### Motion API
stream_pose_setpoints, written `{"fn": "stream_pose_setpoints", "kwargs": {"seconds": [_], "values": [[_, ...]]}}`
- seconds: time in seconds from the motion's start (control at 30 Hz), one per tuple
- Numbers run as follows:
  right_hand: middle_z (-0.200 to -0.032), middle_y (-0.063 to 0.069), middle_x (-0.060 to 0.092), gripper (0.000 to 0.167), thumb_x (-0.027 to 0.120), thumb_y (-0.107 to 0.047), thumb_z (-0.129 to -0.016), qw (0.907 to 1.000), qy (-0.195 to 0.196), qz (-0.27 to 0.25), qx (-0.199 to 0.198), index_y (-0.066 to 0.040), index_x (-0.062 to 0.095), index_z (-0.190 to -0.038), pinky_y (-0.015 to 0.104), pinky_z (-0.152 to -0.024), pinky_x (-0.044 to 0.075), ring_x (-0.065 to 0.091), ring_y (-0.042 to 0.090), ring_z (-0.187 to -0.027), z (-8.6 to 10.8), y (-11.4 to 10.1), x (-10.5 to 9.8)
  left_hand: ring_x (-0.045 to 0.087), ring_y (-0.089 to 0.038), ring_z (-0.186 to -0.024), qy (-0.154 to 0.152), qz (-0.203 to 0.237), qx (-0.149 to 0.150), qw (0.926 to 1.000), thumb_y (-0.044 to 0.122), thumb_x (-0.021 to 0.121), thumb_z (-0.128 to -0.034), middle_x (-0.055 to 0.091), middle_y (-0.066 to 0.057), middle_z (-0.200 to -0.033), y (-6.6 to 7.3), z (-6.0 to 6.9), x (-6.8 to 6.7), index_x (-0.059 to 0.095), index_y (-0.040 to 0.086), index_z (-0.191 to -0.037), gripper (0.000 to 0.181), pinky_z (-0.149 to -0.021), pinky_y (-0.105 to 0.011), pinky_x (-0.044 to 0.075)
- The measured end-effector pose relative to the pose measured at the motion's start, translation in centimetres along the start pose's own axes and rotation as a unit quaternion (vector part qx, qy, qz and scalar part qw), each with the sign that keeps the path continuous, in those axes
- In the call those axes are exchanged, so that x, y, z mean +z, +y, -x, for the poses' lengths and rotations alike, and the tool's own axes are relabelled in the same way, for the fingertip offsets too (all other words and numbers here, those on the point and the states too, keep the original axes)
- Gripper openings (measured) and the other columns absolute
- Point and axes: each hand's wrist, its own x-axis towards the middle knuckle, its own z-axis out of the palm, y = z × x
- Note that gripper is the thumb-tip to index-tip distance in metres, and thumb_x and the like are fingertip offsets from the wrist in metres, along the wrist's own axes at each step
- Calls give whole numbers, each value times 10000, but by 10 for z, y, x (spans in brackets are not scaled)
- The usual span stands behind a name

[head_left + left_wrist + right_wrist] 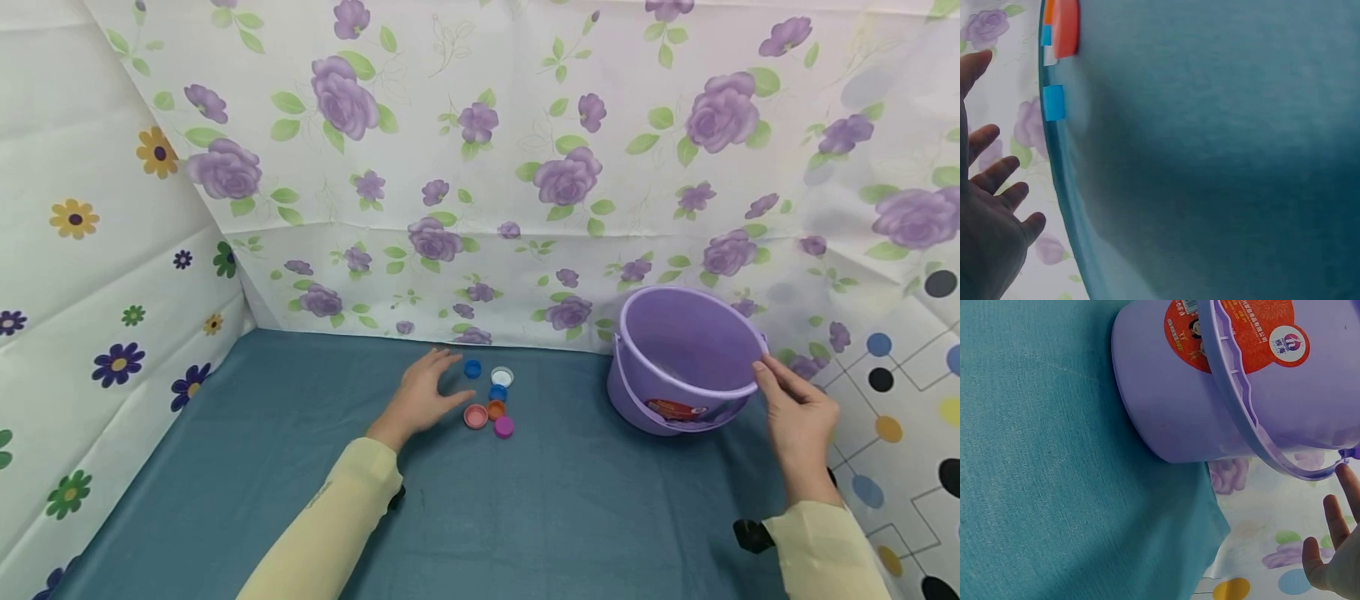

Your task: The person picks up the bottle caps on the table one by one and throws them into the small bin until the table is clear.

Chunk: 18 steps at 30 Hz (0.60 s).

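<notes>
A small cluster of bottle caps lies on the blue-green cloth: a blue cap (472,369), a white cap (502,377), a second blue cap (498,392), an orange cap (497,409), a coral-red cap (476,417) and a magenta cap (504,427). Just left of them is my left hand (423,398), fingers spread and holding nothing. To the right stands a purple bucket (637,392), its handle (1235,387) hanging down at the front. My right hand (802,421) pinches the bucket's right rim near the handle joint; the other fingers extend loosely in the right wrist view.
A floral sheet (450,167) hangs behind the cloth-covered surface (570,517). Another flowered sheet (97,292) rises at the left, and a dotted sheet (907,433) at the right, near the right hand. The bucket stands close to the back sheet.
</notes>
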Motion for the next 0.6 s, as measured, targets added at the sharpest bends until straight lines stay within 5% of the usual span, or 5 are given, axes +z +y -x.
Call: {"fn": "stream_pose_setpoints", "kwargs": {"seconds": [0.6], "values": [[-905,-227,686,411,780,-382,-715,9998,57,157,109,-207,723,-1083,45,-608,447,617,-64,-823,-2,1,0,195,-281,-1442,-659,-221,-196,9974,664,686,-685,366,-73,-1489,0,9,20,484,246,-1373,830,-1152,-524,175]]}}
